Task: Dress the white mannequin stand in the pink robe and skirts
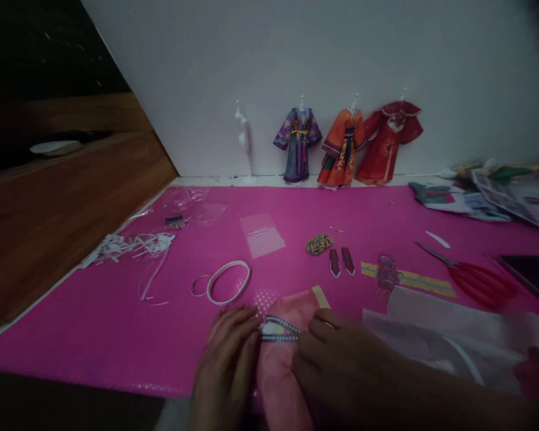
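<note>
My left hand and my right hand both press on a pink paper garment lying on the pink mat at the near edge. Between the fingertips runs a small band with a pearl-like beaded trim. The fingers of both hands are bent and pinched onto this band and the pink paper. A tan strip sticks out just above my right hand.
Red scissors, a phone, tape rings, white paper scraps, small stickers and a patterned strip lie on the mat. Three paper dresses and a bare white stand line the wall. White sheets at right.
</note>
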Demonstrator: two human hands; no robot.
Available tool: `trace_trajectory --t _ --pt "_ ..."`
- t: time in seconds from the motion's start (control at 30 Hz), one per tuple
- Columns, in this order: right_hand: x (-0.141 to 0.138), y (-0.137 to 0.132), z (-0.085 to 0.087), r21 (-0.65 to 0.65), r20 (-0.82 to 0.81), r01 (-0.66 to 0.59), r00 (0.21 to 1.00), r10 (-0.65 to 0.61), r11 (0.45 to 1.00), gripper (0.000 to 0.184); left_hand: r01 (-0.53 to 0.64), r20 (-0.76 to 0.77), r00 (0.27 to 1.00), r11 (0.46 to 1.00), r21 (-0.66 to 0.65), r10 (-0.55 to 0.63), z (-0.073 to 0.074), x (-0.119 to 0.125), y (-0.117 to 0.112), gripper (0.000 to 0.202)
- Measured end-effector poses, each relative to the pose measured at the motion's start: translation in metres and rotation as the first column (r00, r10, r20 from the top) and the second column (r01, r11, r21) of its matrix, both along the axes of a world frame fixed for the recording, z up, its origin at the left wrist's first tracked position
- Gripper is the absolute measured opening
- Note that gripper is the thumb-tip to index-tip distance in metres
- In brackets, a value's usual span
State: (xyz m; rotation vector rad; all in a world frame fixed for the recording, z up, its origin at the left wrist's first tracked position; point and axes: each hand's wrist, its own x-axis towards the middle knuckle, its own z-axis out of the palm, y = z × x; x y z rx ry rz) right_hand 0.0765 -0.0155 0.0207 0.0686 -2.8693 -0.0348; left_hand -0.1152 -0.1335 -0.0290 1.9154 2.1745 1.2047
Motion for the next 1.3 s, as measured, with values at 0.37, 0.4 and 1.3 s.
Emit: trace_trajectory --t 0.37,0.4,1.3 --pt "0.001 0.002 -0.005 -0.023 0.032 -0.048 0.998 0.049 0.999 0.019 0.035 -0.105 0.994 0.999 -0.022 -0.037 -0.002 -0.005 0.007 0.020" --pt "0.002 0.002 -0.006 -0.026 0.047 -0.052 0.997 0.053 0.998 0.019 0.036 -0.101 0.994 0.999 -0.025 -0.038 -0.002 -0.005 0.007 0.020" --pt "0.024 0.030 -0.001 -0.262 0.068 0.329 0.944 -0.323 0.907 0.024 0.256 -0.362 0.908 0.964 0.075 -0.213 0.000 0.017 0.019 0.027"
